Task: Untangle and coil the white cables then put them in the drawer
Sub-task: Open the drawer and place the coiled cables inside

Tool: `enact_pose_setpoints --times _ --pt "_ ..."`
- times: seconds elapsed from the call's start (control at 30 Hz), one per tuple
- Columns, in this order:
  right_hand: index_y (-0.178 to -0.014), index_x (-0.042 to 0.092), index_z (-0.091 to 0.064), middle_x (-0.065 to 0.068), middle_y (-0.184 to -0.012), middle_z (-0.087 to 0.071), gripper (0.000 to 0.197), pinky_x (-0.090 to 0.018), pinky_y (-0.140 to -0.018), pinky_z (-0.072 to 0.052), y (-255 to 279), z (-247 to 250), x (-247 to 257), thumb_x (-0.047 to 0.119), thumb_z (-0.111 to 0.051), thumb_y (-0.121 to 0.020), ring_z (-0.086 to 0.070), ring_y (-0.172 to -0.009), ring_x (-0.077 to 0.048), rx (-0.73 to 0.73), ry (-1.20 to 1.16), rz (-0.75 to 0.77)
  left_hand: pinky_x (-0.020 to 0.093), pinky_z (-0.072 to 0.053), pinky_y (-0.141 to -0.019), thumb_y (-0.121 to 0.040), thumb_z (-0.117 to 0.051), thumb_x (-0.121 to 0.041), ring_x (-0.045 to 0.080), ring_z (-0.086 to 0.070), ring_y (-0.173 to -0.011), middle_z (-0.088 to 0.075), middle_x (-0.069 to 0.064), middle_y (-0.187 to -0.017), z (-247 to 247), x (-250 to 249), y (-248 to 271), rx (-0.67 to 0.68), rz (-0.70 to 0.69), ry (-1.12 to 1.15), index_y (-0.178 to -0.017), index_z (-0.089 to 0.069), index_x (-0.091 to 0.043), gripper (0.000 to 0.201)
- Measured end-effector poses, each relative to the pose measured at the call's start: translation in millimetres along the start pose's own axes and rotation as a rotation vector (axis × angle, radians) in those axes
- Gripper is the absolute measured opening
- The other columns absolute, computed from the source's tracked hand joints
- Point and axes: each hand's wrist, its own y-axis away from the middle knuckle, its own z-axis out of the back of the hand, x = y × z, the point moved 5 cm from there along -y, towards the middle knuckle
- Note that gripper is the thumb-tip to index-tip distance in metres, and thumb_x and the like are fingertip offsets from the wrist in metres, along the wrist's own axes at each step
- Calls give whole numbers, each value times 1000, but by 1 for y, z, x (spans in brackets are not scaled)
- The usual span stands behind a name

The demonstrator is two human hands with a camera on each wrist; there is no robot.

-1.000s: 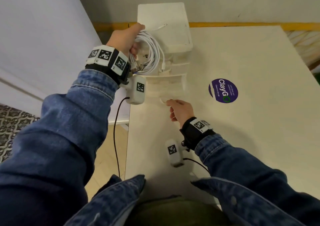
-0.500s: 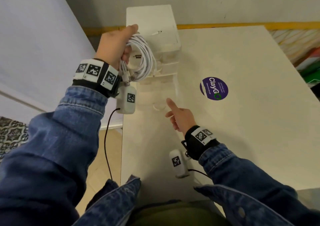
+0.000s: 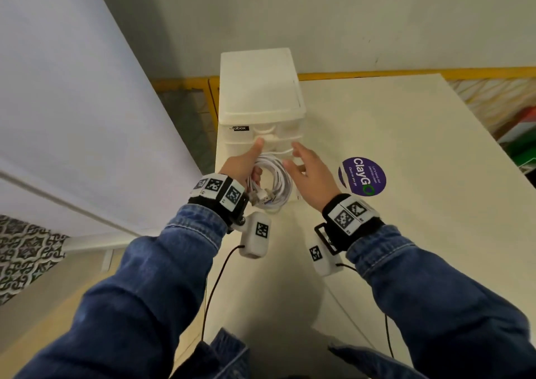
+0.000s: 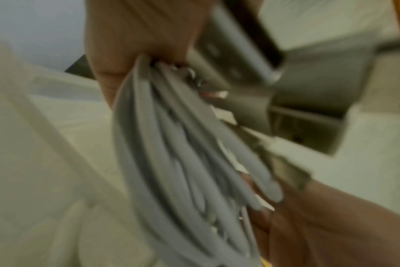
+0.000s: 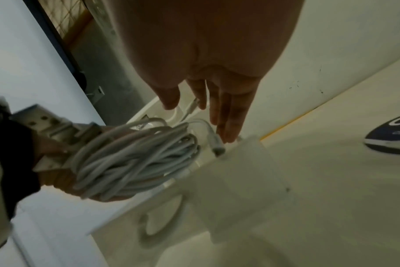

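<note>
A coil of white cables point(image 3: 275, 181) hangs from my left hand point(image 3: 246, 164), whose fingers curl round one side of it. The USB plugs point(image 3: 262, 197) stick out near that wrist. The coil hovers just above the pulled-out bottom drawer point(image 5: 240, 171) of the white drawer unit point(image 3: 261, 94). My right hand point(image 3: 301, 161) is beside the coil on its right, fingers straight and holding nothing. In the right wrist view the coil point(image 5: 135, 162) shows a loose connector end point(image 5: 215, 142) by my right fingertips point(image 5: 228, 130). The left wrist view is blurred and filled by the coil point(image 4: 183, 162).
The drawer unit stands at the far left corner of a white table point(image 3: 406, 146). A purple ClayGo sticker point(image 3: 362, 177) lies to its right. The table's left edge drops to a wooden floor with a patterned rug point(image 3: 23, 257). A wall rises behind.
My left hand has brought the coil down from the top of the drawer unit to the open drawer. My right hand has left the drawer front and risen beside the coil.
</note>
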Motion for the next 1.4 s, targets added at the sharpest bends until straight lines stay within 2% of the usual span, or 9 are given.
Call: enact_pose_setpoints --times 0.27,0.47,0.53,0.63,0.8,0.9,1.03,1.17,1.4 --pt "-99 10 -70 -11 -85 -66 27 -30 -71 -42 -4 -2 -6 29 -52 -93 -57 -79 -23 -171 180 93 29 -44 -60 -91 -55 -46 17 -51 -60 -55 11 -72 -6 13 -20 79 -1 132 -80 -59 -10 38" --pt "-72 8 -72 -9 -65 -63 30 -28 -67 -33 -14 -6 -23 26 -55 -89 -50 -71 -27 -149 278 30 35 -48 -68 -97 -51 -16 32 -58 -78 -63 20 -87 -9 14 -20 81 14 99 -82 -63 -3 22" --pt "-74 10 -73 -10 -68 -66 28 -30 -70 -36 -13 -7 -24 27 -56 -89 -51 -75 -27 -144 266 19 32 -46 -63 -94 -51 -5 29 -55 -72 -61 19 -82 -9 14 -20 56 -1 67 -78 -63 -4 20" --pt "-79 11 -74 -10 -76 -69 24 -32 -73 -39 -12 -6 -21 25 -57 -89 -52 -81 -28 -167 258 29 34 -48 -72 -101 -40 -24 19 -54 -66 -56 5 -75 -8 12 -18 -14 -10 -151 -72 -51 -15 32" --pt "-95 14 -74 -6 -95 -72 22 -32 -77 -40 -10 -9 -19 26 -57 -89 -53 -91 -27 -148 305 38 37 -48 -79 -100 -36 -38 34 -62 -89 -66 21 -95 -6 2 -10 -53 -160 -430 -97 -64 3 49" --pt "-97 16 -73 -5 -95 -72 23 -34 -77 -43 -12 -8 -19 29 -56 -90 -54 -90 -26 -141 345 41 27 -48 -58 -97 -46 -25 22 -58 -71 -59 11 -86 -4 -1 -8 58 -89 -496 -101 -61 3 32" --pt "-101 17 -71 -5 -93 -72 31 -38 -76 -45 -9 -11 -15 35 -48 -93 -53 -86 -27 -128 358 81 22 -49 -59 -95 -46 -8 23 -55 -68 -56 11 -79 0 -3 -6 20 -143 -558 -95 -60 -1 16" --pt "-121 18 -61 -3 -110 -68 58 -39 -81 -44 -1 -19 -18 50 -23 -90 -54 -95 -28 -78 406 107 38 -48 -80 -91 -44 -1 40 -61 -99 -65 26 -104 -2 -2 -8 -36 -220 -672 -107 -62 6 25" --pt "-140 24 -36 0 -131 -55 79 -40 -93 -35 5 -23 -16 68 -12 -79 -47 -114 -26 10 479 48 29 -37 -93 -101 -36 -11 30 -52 -119 -56 20 -126 -6 -11 -2 -139 -413 -1131 -117 -54 5 29"
